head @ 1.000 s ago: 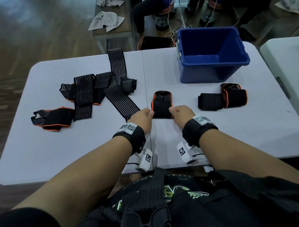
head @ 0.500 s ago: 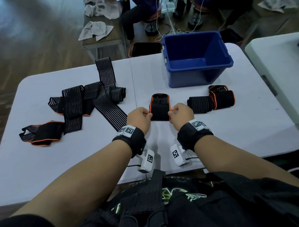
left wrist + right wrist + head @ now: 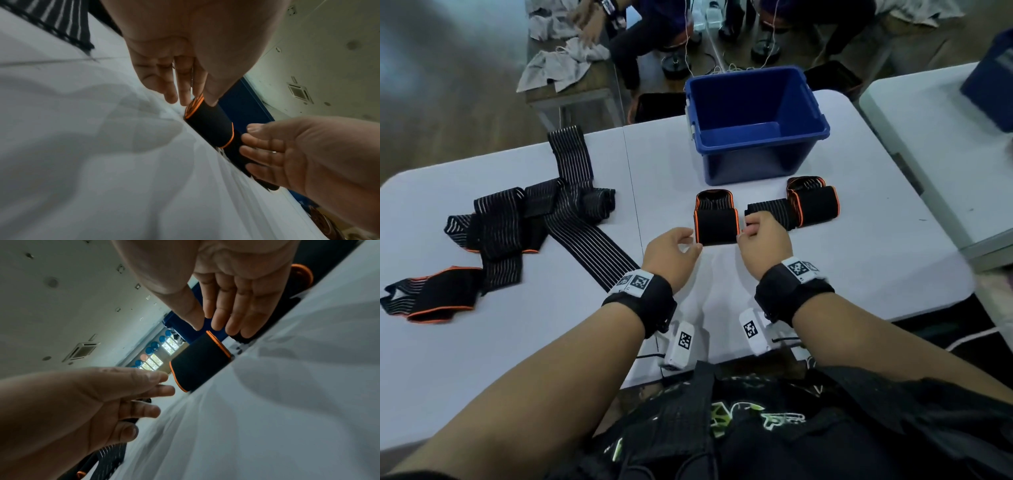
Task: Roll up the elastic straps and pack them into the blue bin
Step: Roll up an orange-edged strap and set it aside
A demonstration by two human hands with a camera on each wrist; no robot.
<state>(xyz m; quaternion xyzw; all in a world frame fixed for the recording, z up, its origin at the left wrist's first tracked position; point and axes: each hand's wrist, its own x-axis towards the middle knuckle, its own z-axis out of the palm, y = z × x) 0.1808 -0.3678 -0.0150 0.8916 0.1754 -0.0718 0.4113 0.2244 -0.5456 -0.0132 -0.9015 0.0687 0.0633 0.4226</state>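
A rolled black strap with orange edging [image 3: 716,226] lies on the white table [image 3: 551,342] in front of the blue bin [image 3: 756,126]. My left hand [image 3: 690,241] hovers just off its left end, fingers relaxed and holding nothing. In the left wrist view the left hand [image 3: 185,97] has straight fingers pointing at the roll [image 3: 209,126], the thumb close to its top. My right hand [image 3: 748,228] sits at the right end; its fingers [image 3: 218,321] are straight, tips beside the roll [image 3: 199,363], gripping nothing. The bin looks empty.
Two more rolled straps [image 3: 813,205] lie right of my right hand. Several unrolled striped straps [image 3: 534,219] sprawl over the table's left half, one orange-edged [image 3: 438,298] near the left edge. Another white table [image 3: 945,154] stands right; another person works at a bench [image 3: 571,78] behind.
Both hands gripped the roll's ends before; now their fingers have let go. The left hand has drawn slightly away to the left. The roll stays on the table.
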